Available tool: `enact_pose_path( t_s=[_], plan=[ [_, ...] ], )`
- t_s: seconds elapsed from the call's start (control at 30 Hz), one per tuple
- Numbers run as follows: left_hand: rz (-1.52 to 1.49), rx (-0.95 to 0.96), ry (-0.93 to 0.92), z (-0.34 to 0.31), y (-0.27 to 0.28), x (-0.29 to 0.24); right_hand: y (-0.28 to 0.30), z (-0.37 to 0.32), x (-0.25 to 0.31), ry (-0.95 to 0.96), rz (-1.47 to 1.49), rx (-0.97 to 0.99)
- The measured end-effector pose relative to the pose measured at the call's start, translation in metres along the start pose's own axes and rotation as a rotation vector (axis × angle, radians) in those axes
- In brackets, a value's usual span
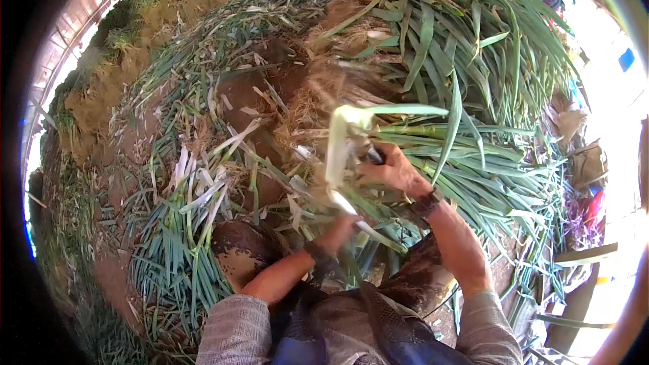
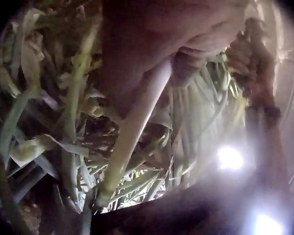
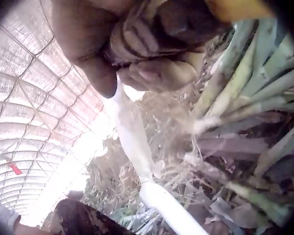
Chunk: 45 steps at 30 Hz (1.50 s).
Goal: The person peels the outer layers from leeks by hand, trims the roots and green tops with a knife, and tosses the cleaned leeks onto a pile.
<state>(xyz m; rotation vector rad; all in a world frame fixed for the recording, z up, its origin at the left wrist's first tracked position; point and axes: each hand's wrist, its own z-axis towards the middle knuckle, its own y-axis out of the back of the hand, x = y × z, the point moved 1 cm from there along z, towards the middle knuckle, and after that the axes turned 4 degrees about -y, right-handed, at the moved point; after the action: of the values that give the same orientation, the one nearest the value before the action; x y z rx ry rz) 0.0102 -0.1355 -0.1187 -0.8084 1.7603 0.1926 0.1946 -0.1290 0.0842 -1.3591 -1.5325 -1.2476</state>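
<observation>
My left hand [image 1: 338, 232] grips the white shank of a green onion [image 1: 380, 236], which slants down to the right past the fingers. In the left wrist view the same hand [image 2: 171, 44] closes round the smooth pale stalk [image 2: 130, 139]. Above it, my right hand [image 1: 395, 170] pinches a pale outer leaf layer [image 1: 334, 152] that hangs folded, its green end out to the right. A short dark object [image 1: 375, 156] shows at the right fingers; its kind I cannot tell. In the right wrist view thumb and fingers pinch the white strip [image 3: 132, 129], which reaches down to the white stalk [image 3: 169, 208].
A large heap of green onions [image 1: 466, 47], roots leftward, fills the right. A smaller bunch [image 1: 196, 209] lies left of the knees. Loose trimmed leaves [image 1: 230, 34] litter the soil. A brown carton [image 1: 588, 165] stands at far right, under an arched roof [image 3: 19, 117].
</observation>
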Motion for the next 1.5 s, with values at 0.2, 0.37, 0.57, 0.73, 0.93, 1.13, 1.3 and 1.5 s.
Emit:
enact_pose_path(
  t_s=[0.2,0.37,0.57,0.73,0.93,1.13,1.3,1.5],
  plan=[
    [0.239,-0.361,-0.424,0.057,0.123,0.161,0.048,-0.013,-0.024,-0.033,0.48,-0.48],
    [-0.217,-0.793,-0.19,0.043,0.13,0.078,0.069,-0.032,-0.017,0.083,0.003,-0.382],
    [-0.294,-0.893,-0.536,-0.012,0.128,-0.145,0.008,-0.043,-0.032,0.125,-0.899,0.0],
    [0.002,-0.887,-0.909,-0.097,0.173,-0.29,0.028,-0.047,-0.044,0.053,-0.98,-0.137],
    [0.81,-1.397,-0.834,-0.238,0.203,-0.412,0.044,-0.064,-0.053,-0.018,-1.044,-0.203],
    [1.679,-1.375,-0.172,-0.298,0.371,-0.352,0.041,-0.07,-0.059,-0.152,-0.975,-0.03],
    [0.987,-0.792,-0.179,-0.181,0.234,-0.294,0.041,-0.068,-0.064,-0.186,-1.06,0.064],
    [0.393,-0.081,-0.168,-0.02,0.102,-0.175,0.032,-0.064,-0.092,-0.286,-1.15,0.216]
  ],
)
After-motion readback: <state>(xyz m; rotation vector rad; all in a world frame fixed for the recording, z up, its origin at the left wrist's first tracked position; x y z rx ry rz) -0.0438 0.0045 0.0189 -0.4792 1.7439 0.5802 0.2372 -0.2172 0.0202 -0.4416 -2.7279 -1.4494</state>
